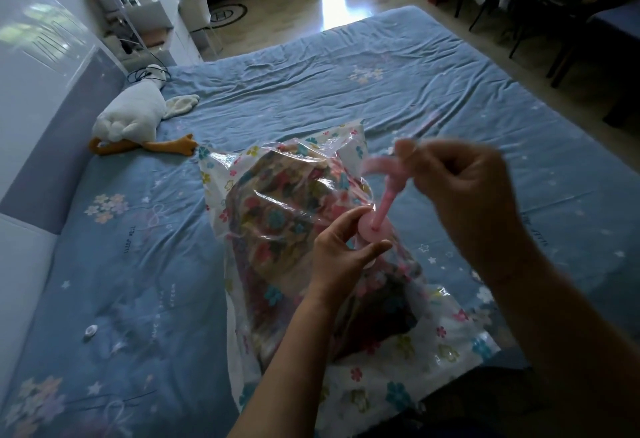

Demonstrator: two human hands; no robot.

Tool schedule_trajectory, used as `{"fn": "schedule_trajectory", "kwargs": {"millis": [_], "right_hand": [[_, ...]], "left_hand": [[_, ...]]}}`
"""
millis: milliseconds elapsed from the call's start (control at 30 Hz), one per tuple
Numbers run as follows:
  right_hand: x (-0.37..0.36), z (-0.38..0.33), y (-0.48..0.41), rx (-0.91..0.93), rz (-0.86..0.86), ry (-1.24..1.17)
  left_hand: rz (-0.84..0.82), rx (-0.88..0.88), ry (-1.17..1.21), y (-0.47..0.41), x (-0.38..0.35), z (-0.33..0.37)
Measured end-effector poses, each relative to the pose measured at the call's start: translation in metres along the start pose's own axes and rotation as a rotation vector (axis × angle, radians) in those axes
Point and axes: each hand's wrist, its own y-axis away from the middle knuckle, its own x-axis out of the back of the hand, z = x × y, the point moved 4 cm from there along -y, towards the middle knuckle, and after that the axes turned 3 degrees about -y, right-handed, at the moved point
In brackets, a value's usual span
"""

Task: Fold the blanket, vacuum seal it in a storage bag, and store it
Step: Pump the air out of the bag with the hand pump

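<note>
A clear storage bag [381, 378] printed with small flowers lies on the blue bed, and a folded floral blanket [277, 215] shows through it. A pink hand pump [386, 200] stands upright on the bag's round pink valve [372, 229]. My left hand [341, 250] pinches the valve base between thumb and fingers. My right hand [460, 177] is closed around the pump's upper handle and is blurred by motion. The pump's top part is partly hidden by my fingers.
A white plush goose [135, 115] with orange feet lies at the bed's left side by the padded headboard [45, 146]. A small white cap [90, 330] rests on the blue sheet [346, 84]. Chairs and a table stand at the far right.
</note>
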Motion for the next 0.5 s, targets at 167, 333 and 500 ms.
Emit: {"fn": "schedule_trajectory", "kwargs": {"millis": [167,333,500], "right_hand": [[-0.013,0.050,0.016,-0.153,-0.037,0.094],[-0.015,0.052,0.017,-0.195,-0.131,0.235],[-0.003,-0.003,-0.008,0.084,0.046,0.045]], "left_hand": [[0.002,0.015,0.001,0.000,-0.001,-0.005],[-0.006,0.011,0.011,0.001,0.001,-0.004],[-0.010,0.002,-0.005,-0.002,0.000,-0.002]]}}
